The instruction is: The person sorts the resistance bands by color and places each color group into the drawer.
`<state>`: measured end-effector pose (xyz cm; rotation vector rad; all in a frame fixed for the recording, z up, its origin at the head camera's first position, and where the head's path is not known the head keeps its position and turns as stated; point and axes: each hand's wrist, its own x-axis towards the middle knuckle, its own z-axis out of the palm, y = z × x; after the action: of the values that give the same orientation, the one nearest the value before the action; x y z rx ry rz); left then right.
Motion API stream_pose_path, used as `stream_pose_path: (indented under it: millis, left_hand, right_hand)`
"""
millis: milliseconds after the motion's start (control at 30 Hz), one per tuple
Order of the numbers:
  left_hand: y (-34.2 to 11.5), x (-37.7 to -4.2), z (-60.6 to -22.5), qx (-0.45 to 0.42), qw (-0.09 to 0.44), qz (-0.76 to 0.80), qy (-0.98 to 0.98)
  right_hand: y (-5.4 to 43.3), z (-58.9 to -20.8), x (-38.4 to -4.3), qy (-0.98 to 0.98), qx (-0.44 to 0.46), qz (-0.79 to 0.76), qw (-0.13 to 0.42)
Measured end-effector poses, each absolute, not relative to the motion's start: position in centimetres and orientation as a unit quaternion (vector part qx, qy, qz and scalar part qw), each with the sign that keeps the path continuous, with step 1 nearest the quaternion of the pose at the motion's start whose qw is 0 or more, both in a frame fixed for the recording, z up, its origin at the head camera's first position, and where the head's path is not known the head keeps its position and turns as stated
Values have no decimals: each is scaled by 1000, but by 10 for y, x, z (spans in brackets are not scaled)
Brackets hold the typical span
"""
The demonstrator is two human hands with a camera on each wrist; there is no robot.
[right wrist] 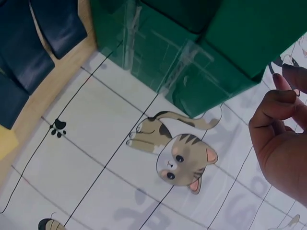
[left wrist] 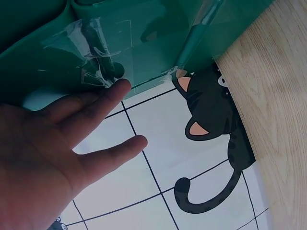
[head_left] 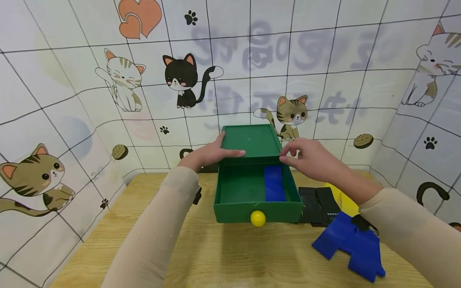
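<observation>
Wall covering (head_left: 230,24) printed with cats rises behind both hands, and across it, beyond the right hand (head_left: 312,159), run two rows of faint purple characters (head_left: 260,46), seen in reverse and too pale for me to read surely; the wooden table (head_left: 230,256) spreads below the hands; between them stands the green box (head_left: 248,140), its drawer (head_left: 237,212) out on the person's side; the left hand (head_left: 214,154) lies at the box's upper left edge, fingers spread and fairly straight, touching it; the right hand has its fingers curled, the tips at the opposite front corner, though I cannot tell whether they pinch it; nearer the person than the right hand lie blue sheets (head_left: 345,236), with black sheets (head_left: 313,204) bearing tiny pale marks (head_left: 332,214), illegible, and a yellow sheet (head_left: 349,204) under the right forearm; inside the drawer, below the right hand's fingertips, is a blue strip (head_left: 274,184); a yellow ball (head_left: 257,219) sits on the drawer's front, between the forearms.
</observation>
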<state>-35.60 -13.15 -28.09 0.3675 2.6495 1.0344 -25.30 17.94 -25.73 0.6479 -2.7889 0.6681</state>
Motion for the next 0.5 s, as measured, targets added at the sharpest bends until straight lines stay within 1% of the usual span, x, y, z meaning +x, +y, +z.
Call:
stream_pose_path:
  millis: [100, 200, 400, 500]
  left_hand:
    - [-131, -357, -280, 129, 130, 351, 918]
    - [-131, -357, -279, 131, 129, 345, 920]
    - [-132, -356, -278, 131, 133, 345, 920]
    - [-132, -356, -279, 131, 134, 346, 919]
  right_hand:
    - [195, -256, -250, -946, 201, 237, 88]
    - [220, -262, -248, -950, 181, 245, 64]
    - [279, -295, -244, -955, 121, 270, 6]
    - [307, -314, -240, -953, 99, 286, -14]
